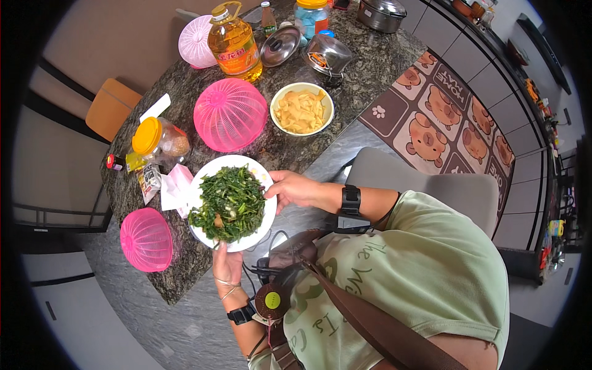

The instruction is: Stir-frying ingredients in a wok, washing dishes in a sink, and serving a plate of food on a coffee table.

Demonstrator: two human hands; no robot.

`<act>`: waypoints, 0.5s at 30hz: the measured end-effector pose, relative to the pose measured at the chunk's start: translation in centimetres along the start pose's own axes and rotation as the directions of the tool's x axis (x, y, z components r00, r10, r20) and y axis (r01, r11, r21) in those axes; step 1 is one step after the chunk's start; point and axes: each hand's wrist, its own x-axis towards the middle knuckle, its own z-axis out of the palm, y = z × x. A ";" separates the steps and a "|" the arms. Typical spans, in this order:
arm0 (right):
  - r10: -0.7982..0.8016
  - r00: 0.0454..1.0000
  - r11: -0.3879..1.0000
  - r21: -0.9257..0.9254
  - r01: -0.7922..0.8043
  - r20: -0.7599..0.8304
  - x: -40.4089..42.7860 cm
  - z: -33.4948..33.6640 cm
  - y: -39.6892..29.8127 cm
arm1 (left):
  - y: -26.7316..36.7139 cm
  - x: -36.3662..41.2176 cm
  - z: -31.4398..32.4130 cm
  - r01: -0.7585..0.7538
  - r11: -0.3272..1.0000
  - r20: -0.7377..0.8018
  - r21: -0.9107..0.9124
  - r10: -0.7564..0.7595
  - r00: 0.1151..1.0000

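Observation:
A white plate (267,222) of cooked leafy greens (229,203) is held between both hands at the near edge of the stone tabletop. My left hand (226,266) grips the rim at the bottom of the view, thumb on top. On the opposite part of the rim, my right hand (292,189) has its thumb over the edge and its fingers partly hidden beneath. Beyond the plate stand a pink mesh food cover (230,115) and a bowl of pale yellow sliced food (300,112). Pink-and-white tissue packaging (177,185) lies close against the plate's far side.
A smaller pink mesh cover (146,239) sits near the table's corner. Farther off are a yellow-lidded jar (162,141), a large cooking oil bottle (236,46), a metal lid (280,45) and a steel pot (381,14). A grey chair (416,185) stands beside the table.

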 end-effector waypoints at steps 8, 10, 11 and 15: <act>-0.089 0.994 0.994 -0.063 0.093 0.070 0.4 2.6 -1.6 | 1.9 -1.4 0.7 -0.087 0.995 -0.081 -0.046 0.083 0.993; -0.058 0.989 0.991 -0.114 0.073 0.133 0.4 3.5 -2.0 | 2.6 -2.2 0.3 -0.114 0.991 -0.115 -0.066 0.106 0.988; -0.057 0.985 0.990 -0.119 0.077 0.161 0.7 4.2 -1.7 | 3.0 -2.7 0.9 -0.151 0.984 -0.153 -0.093 0.136 0.979; -0.037 0.961 0.999 0.047 0.025 0.274 0.7 9.1 -1.2 | 4.3 -5.7 -0.3 -0.222 0.957 -0.152 -0.186 0.195 0.969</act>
